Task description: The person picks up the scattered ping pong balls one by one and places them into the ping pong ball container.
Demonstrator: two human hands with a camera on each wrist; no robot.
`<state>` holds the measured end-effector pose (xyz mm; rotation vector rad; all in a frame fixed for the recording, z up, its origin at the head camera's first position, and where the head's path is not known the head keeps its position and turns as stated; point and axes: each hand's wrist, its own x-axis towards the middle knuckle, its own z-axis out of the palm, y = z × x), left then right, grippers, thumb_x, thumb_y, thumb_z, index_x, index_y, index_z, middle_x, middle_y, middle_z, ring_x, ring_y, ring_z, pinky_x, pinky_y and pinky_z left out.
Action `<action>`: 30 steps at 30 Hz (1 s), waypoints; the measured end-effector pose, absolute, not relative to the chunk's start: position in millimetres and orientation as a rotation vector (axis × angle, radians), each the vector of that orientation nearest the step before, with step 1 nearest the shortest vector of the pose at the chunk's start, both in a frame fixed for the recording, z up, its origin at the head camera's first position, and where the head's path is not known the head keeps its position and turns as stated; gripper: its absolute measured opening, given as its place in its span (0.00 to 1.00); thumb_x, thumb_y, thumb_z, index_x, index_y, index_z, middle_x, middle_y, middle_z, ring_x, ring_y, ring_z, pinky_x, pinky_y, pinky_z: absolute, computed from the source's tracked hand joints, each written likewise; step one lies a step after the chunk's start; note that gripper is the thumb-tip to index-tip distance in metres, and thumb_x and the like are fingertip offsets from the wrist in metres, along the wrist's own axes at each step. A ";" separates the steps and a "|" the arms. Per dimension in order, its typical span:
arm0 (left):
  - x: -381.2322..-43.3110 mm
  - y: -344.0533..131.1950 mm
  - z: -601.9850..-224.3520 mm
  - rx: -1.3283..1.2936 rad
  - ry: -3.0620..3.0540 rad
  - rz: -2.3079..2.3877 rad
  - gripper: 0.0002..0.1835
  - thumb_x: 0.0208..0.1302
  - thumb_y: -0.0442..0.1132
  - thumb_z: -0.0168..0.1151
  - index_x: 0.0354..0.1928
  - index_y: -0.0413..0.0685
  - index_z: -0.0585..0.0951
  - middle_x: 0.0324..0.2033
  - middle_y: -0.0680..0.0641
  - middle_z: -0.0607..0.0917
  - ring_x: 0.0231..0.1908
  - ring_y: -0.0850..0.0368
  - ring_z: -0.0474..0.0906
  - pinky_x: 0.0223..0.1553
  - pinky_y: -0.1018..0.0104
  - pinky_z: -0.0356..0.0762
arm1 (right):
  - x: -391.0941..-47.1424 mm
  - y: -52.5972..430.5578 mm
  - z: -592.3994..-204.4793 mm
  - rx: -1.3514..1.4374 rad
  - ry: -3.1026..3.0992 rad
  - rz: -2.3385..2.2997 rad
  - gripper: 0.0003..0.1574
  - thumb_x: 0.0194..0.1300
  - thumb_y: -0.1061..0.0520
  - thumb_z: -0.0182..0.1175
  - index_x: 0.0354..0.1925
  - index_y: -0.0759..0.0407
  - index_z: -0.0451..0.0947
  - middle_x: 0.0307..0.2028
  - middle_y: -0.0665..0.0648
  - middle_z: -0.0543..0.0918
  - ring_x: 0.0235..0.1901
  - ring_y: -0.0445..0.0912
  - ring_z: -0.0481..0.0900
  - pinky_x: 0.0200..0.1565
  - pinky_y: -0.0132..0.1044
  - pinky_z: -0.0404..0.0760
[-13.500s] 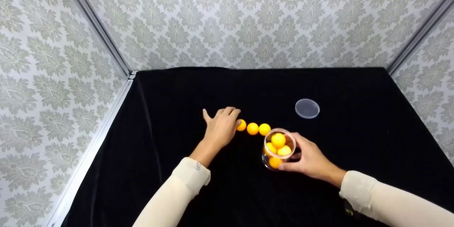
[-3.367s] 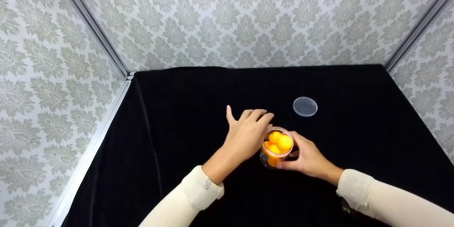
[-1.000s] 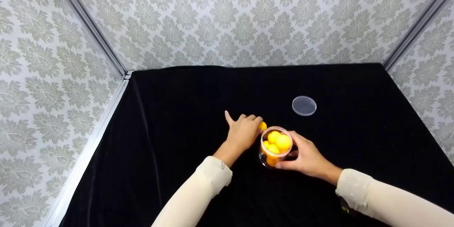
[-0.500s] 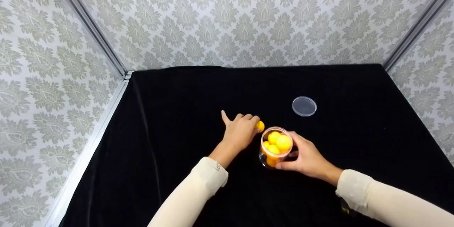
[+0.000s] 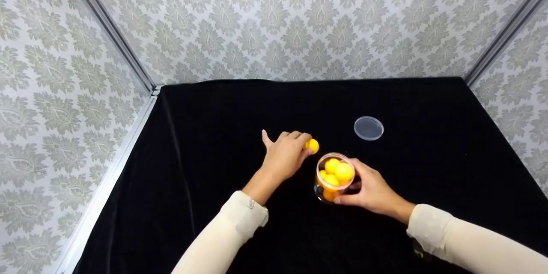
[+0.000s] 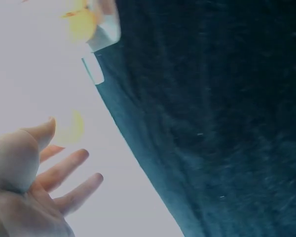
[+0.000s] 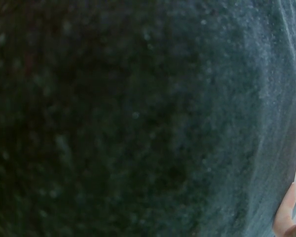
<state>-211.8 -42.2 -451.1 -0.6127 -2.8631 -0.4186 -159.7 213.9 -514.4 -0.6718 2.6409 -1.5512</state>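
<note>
Between thumb and index finger, my left hand (image 5: 284,154) pinches an orange ping-pong ball (image 5: 313,146), just left of and beyond the jar's rim. The left wrist view is washed out there, with the ball (image 6: 71,127) pale at the thumb tip and the other fingers spread. My right hand (image 5: 372,188) grips a clear plastic jar (image 5: 319,190) from its right side, thumb at the front. Several orange balls (image 5: 343,173) fill the jar, whose mouth is uncovered. Only a few fingertips of the right hand (image 7: 287,212) show at the edge of the right wrist view.
A clear round lid (image 5: 368,128) lies on the black cloth (image 5: 239,107) beyond the jar. Patterned wall panels (image 5: 299,30) stand behind and at both sides, with a metal rail (image 5: 115,154) along the left edge.
The row of loose balls seen earliest is gone from the cloth. Over the last second, my left hand moves slightly left and back with a ball, away from the jar. The right hand keeps its grip.
</note>
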 end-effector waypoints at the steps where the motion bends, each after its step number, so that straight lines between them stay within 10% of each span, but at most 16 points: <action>1: -210.0 -42.4 -447.9 -0.613 -2.858 -0.428 0.19 0.72 0.55 0.61 0.61 0.61 0.80 0.58 0.56 0.85 0.59 0.51 0.79 0.64 0.14 0.45 | -159.8 213.8 -514.1 -0.672 2.638 -1.552 0.54 0.39 0.43 0.86 0.64 0.41 0.73 0.53 0.47 0.82 0.48 0.44 0.84 0.44 0.36 0.87; 30: -156.5 -32.4 -403.9 -0.801 -2.711 -0.386 0.18 0.72 0.56 0.60 0.59 0.63 0.81 0.59 0.58 0.84 0.61 0.53 0.77 0.63 0.14 0.47 | -159.7 214.7 -511.6 -0.671 2.604 -1.536 0.58 0.41 0.43 0.86 0.68 0.39 0.69 0.58 0.48 0.80 0.49 0.44 0.84 0.46 0.35 0.87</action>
